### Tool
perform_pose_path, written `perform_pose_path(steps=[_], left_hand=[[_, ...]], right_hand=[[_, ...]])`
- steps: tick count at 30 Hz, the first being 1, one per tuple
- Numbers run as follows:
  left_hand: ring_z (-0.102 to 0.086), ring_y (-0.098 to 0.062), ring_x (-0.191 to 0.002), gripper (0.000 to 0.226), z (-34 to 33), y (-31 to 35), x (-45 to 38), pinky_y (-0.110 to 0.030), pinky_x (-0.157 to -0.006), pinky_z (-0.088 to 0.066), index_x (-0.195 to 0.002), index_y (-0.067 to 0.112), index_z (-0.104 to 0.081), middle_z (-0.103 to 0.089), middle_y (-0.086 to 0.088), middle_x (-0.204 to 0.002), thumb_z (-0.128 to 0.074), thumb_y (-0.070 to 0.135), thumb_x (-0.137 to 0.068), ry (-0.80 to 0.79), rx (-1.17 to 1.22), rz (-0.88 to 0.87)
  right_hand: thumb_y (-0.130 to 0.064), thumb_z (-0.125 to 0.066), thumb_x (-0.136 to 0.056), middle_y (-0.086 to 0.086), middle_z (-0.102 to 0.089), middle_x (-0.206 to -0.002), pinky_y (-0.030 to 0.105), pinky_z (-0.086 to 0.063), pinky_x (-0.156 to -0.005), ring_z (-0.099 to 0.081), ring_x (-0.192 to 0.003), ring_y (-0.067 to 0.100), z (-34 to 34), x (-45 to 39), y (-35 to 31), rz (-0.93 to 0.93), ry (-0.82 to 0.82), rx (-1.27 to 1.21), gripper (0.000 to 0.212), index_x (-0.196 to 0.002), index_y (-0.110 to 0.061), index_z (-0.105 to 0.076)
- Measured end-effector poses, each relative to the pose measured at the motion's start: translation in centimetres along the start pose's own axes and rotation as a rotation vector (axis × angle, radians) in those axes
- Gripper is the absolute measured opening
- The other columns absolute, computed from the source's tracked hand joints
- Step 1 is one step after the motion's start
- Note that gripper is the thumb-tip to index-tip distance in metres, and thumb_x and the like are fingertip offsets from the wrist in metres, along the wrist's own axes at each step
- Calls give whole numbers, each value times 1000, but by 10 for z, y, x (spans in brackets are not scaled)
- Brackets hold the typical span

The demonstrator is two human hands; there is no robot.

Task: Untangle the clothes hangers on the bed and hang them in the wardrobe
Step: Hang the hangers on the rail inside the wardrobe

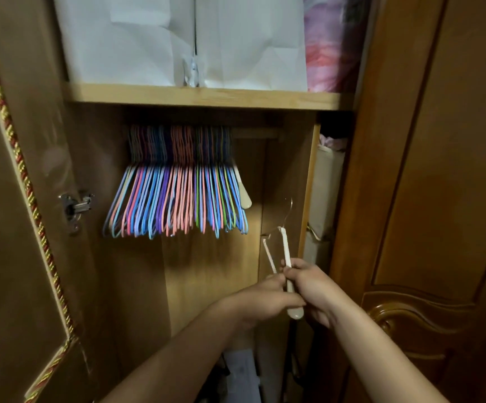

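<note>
Inside the open wardrobe (pixel 291 170), below the rail crowded with colourful hangers (pixel 174 199), we held two cream hangers (pixel 286 257). Our left hand (pixel 262 298) pinched the thinner one; our right hand (pixel 311 289) gripped the thicker, its wire hook pointing up toward the rail.

Domestic bedroom storage: the interior of a wooden wardrobe (pixel 212 286) in a home. A rail (pixel 253 133) under a timber shelf (pixel 206 97) carries a dense row of coloured wire hangers (pixel 174 199), up and left of the grips; one cream hanger (pixel 243 190) hangs at its right end. White fabric storage bags (pixel 154 39) and a pink bundle (pixel 323 53) sit on the shelf. A carved panelled door (pixel 425 199) stands right of the grips; a metal hinge (pixel 75 207) and braided cord trim (pixel 17 158) mark the open door to the left.
</note>
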State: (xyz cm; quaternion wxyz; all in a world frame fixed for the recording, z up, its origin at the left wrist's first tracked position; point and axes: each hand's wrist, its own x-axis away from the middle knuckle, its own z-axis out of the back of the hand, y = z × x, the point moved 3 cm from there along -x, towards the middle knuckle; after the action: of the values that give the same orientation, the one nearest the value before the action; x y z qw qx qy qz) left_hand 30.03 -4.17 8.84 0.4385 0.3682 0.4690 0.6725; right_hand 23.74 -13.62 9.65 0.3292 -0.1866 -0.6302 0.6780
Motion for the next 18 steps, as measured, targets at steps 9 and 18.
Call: perform_pose_path(steps=[9, 18], left_hand=[[-66, -16, -76, 20, 138, 89, 28, -30, -74, -57, -110, 8, -67, -69, -15, -101, -49, 12, -101, 445, -145, -95], [-71, -28, -92, 19, 215, 82, 62, -40, -88, -55, -98, 22, -71, -75, -4, -93, -53, 25, -101, 646, -338, 69]], right_hand=[[-21, -46, -102, 7, -64, -93, 34, -54, -61, -62, -79, 25, -6, -70, -128, 228, 207, 298, 18, -110, -19, -62], [-18, -47, -100, 18, -64, -122, 34, -52, -88, -61, -113, 36, -52, -145, -202, 293, 89, 475, 33, -126, -2, -60]])
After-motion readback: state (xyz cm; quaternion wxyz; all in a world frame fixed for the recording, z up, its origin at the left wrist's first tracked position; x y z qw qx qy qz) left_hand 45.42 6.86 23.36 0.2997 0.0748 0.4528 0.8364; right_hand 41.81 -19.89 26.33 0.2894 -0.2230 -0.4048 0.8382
